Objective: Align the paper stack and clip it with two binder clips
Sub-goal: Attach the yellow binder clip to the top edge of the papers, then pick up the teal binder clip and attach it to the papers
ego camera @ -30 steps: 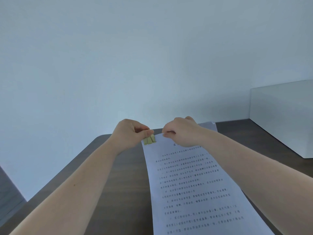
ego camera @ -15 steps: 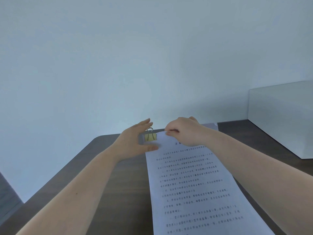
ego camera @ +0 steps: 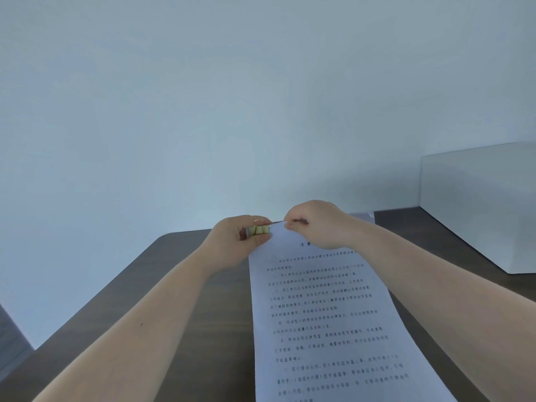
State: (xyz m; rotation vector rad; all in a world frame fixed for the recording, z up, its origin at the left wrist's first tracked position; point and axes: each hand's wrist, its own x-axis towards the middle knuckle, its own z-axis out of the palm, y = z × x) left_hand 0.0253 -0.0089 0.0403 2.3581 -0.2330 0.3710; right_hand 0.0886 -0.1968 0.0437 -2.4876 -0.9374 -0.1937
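A white paper stack (ego camera: 319, 309) with printed text lies lengthwise on the dark table (ego camera: 145, 329). A gold binder clip (ego camera: 259, 230) sits on the stack's far left corner, one wire handle standing up behind it. My left hand (ego camera: 232, 242) is closed around this clip, fingers and thumb touching it. My right hand (ego camera: 314, 223) pinches the stack's far edge just right of the clip. A second clip is not visible.
A white box (ego camera: 478, 204) stands at the table's right rear. A pale wall rises right behind the table's far edge. The table's left edge drops off beside my left forearm.
My left hand, which had opened and let go of the clip half a second ago, has closed on it again. The right hand stays pinching the paper's far edge.
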